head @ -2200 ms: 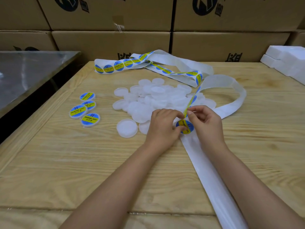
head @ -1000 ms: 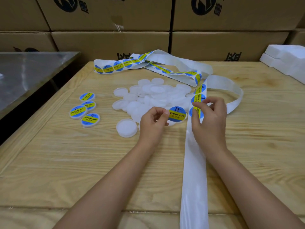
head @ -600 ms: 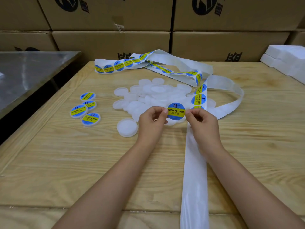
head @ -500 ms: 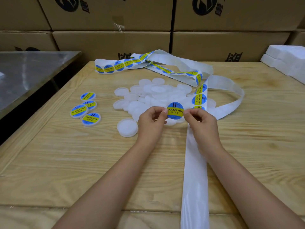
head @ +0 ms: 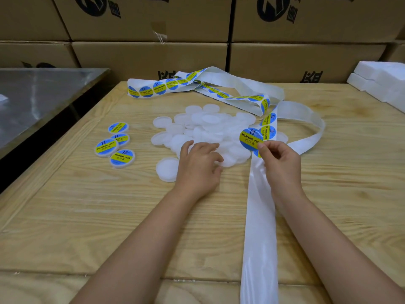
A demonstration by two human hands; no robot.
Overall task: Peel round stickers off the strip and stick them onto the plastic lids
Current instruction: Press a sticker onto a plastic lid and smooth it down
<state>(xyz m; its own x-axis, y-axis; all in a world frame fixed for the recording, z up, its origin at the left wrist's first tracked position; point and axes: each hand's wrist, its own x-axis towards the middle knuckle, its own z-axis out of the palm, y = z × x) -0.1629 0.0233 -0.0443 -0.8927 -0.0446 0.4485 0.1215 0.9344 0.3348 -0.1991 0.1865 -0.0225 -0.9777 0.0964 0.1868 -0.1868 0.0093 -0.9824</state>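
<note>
Stacked cardboard boxes [head: 153,55] with dark printed marks close the far side of the scene. A pale wooden table [head: 87,205] fills the foreground, with a steel-topped surface [head: 32,99] on its left and white foam blocks [head: 381,82] at its far right corner. A long white sticker strip [head: 258,227] runs from the near edge of the table up past the right wrist. It loops to the right and then lies folded across the far side of the table, where it carries a row of round blue-and-yellow stickers [head: 160,88]. The near length of the strip is bare backing. A pile of plain translucent plastic lids [head: 208,126] sits at the table's centre, and one separate lid [head: 167,169] lies flat just beside the pile's near left edge. Four labelled lids [head: 106,147] lie grouped well to the left of the pile, some overlapping. The left hand [head: 199,165] lies palm down over the near edge of the pile, its fingers spread and loosely extended, with the fingertips on the lids and nothing enclosed. The right hand [head: 280,159] is raised beside the strip. Its thumb and forefinger pinch the lower right edge of a peeled sticker [head: 249,138], and its other fingers are curled. This sticker reads "SOLDERING PAST…" on its yellow band. It faces the camera, held above the right edge of the pile, and in this view partly covers the stickers left on the strip.
</note>
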